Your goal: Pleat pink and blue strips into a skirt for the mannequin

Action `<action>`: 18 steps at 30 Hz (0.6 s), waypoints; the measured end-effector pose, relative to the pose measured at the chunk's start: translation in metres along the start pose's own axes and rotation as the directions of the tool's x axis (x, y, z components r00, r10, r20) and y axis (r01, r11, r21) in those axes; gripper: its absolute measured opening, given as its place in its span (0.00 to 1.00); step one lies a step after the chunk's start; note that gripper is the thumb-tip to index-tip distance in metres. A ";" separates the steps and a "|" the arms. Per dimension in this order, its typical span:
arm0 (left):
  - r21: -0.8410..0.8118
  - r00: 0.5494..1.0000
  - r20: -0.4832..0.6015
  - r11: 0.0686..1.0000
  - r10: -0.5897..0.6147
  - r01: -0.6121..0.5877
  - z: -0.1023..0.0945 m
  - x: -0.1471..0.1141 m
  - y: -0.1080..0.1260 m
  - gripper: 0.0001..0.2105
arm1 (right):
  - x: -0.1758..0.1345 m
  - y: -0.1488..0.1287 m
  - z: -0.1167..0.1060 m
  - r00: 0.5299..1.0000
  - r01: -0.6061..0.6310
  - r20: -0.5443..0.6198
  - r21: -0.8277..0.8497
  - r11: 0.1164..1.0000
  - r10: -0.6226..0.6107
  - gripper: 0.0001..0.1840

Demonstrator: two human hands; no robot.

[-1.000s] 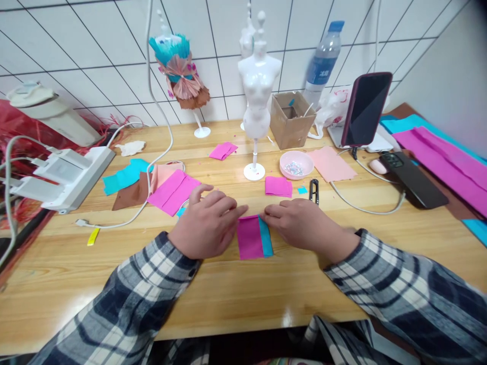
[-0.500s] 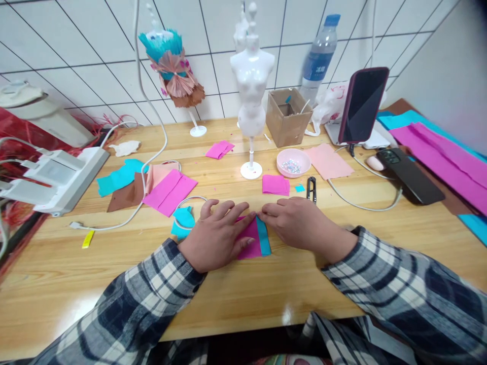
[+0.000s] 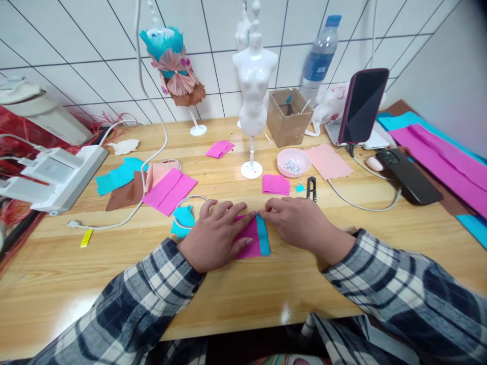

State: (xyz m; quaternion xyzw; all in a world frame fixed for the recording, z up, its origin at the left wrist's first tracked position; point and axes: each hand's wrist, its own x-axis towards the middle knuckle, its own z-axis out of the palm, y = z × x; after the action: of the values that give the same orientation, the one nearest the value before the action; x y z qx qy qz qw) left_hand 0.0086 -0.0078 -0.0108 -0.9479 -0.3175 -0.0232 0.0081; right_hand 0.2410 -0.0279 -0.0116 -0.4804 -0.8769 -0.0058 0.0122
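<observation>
On the table in front of me lies a magenta piece of crepe paper (image 3: 249, 243) with a narrow blue paper strip (image 3: 264, 240) along its right edge. My left hand (image 3: 218, 235) rests flat on the magenta piece, fingers spread, its index fingertip near the strip's top end. My right hand (image 3: 299, 223) is curled, thumb and index finger pinched at the strip's upper right corner; the exact grip is partly hidden. Beyond the hands are a small folded magenta paper (image 3: 276, 185), a tiny blue scrap (image 3: 300, 187) and black thread snips (image 3: 311, 189).
A white mannequin (image 3: 254, 91) stands behind the hands, a dressed one (image 3: 178, 76) to its left. Right of it are a cardboard box (image 3: 289, 121), a pink bowl (image 3: 293, 171) of beads and a phone (image 3: 363, 106). A white cable (image 3: 157, 157) crosses paper pieces at left.
My right hand has shifted very slightly, its fingertips still by the strip's top end. The left hand keeps its place, and the view has moved a little.
</observation>
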 end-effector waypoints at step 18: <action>-0.014 0.998 -0.015 0.998 -0.057 0.057 -0.002 -0.018 -0.014 0.21 | -0.002 0.006 0.002 0.998 0.052 -0.026 -0.015 0.999 -0.052 0.19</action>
State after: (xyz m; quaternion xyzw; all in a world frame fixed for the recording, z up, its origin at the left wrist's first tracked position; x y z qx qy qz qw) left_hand -0.0147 -0.0077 -0.0093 -0.9383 -0.3442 -0.0330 0.0035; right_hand 0.2468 -0.0263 -0.0139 -0.4573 -0.8889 -0.0186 0.0203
